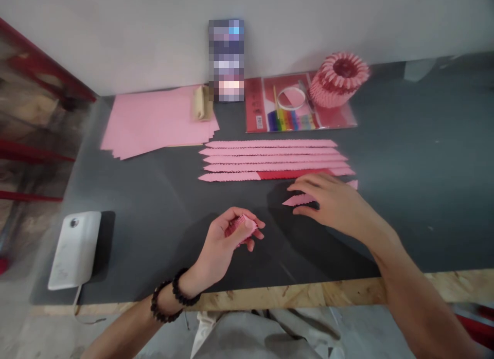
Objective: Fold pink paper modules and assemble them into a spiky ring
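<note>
My left hand [231, 233] is closed around a small bundle of folded pink paper [244, 227], thumb pressed on top, just above the near part of the table. My right hand [326, 197] reaches over a short pink paper strip [299, 200] with zigzag edges, thumb and fingers apart on either side of it; whether it touches the strip I cannot tell. Just beyond lie several long pink zigzag-edged strips [270, 151], side by side. The nearest long strip has a red section [293, 174], its right end partly hidden by my right hand.
Pink paper sheets [150, 120] lie back left with a yellowish tool [199, 103] on them. A phone [226, 60] leans on the wall. A red paper pack [254, 104] carries a white tape roll [291, 98] and a pink-red folded-paper vase [335, 86]. A white power bank [75, 251] sits left.
</note>
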The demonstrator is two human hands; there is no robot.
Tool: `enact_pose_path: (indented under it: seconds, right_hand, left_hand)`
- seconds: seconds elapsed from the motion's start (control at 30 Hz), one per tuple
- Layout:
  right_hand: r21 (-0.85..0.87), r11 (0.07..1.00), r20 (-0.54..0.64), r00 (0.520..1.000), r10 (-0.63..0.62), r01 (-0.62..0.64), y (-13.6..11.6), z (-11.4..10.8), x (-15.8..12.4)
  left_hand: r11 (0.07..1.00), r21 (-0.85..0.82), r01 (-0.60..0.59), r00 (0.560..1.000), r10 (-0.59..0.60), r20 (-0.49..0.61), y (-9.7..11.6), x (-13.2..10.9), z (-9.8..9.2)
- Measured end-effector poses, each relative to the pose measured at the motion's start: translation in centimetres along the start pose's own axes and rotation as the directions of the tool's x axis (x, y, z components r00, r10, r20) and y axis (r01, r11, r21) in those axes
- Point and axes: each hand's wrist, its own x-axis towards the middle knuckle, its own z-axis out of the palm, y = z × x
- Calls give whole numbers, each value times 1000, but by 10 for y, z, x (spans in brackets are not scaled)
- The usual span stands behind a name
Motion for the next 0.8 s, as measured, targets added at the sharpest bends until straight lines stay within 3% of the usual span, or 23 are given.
enact_pose_path:
  seconds: [0.2,0.37,0.57,0.8]
  right_hand:
    - [-39,999,-49,999,-5,3,-21,3,2]
    - [294,955,-131,991,6,33,-50,22,4]
    - [299,952,-213,977,5,60,-95,30,0]
    - [251,962,-263,964,-44,112,-101,30,0]
  left_hand:
    - [996,92,-18,999,23,-46,-2,0,-2]
    - [977,195,-87,990,107,-92,-7,-1,1]
    - [856,470,-216,943,307,-127,-12,-4,-5]
    - [903,360,-233,923,322,-209,-14,-5,-4]
